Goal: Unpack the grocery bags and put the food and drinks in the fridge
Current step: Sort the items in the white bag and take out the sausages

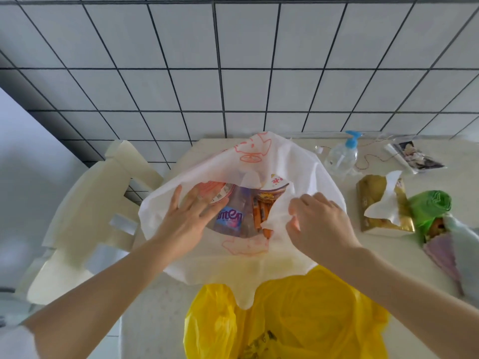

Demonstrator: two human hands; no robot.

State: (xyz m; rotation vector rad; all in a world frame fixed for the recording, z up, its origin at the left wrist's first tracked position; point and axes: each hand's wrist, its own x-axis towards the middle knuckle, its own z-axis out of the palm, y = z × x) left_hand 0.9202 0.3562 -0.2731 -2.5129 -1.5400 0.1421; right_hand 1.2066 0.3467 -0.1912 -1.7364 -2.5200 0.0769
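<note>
Tiled wall behind surface (166,294): my right hand (320,224) pinches the white bag (207,167) rim toward 3 o'clock, so my left hand (189,216), fingers spread, reaches the bottle (230,218).

Light: bright, even, soft | Shadows: faint | Distortion: wide-angle bend of tiled wall (233,60) grout lines toward frame edges | Blur: lower-left corner and right edge smeared; centre sharp
</note>
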